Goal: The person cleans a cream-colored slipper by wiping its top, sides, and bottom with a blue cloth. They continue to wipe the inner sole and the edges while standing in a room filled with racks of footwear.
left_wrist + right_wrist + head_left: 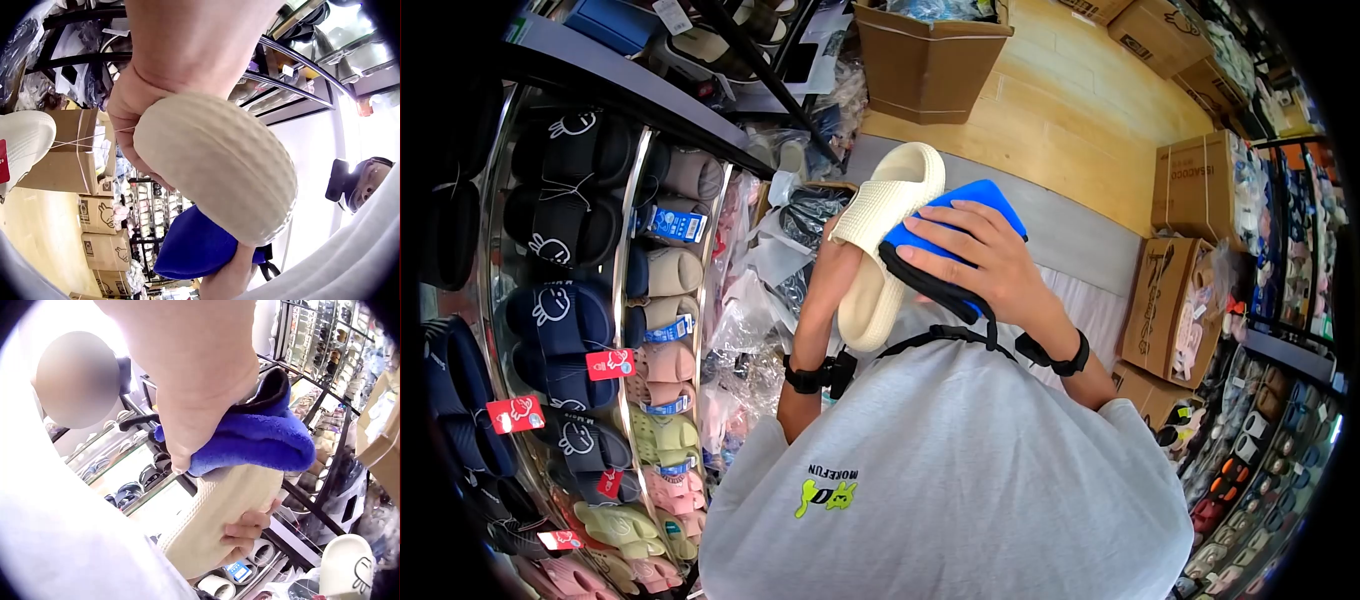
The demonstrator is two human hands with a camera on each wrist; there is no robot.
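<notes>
My left hand grips a cream slide slipper with a textured strap, holding it tilted in front of my chest. In the right wrist view, the fingers of that hand curl over the slipper's sole. My right hand holds a blue plush cloth with black edging, its fingers bent over the top. The cloth lies against the slipper's side. From the slipper, thin threads run to a second cream slipper in the left wrist view.
Racks of slippers with red and blue tags line the left side. A large open carton stands ahead on the wooden floor. More cartons and packed shoe shelves are on the right. Plastic-wrapped goods lie beside my left arm.
</notes>
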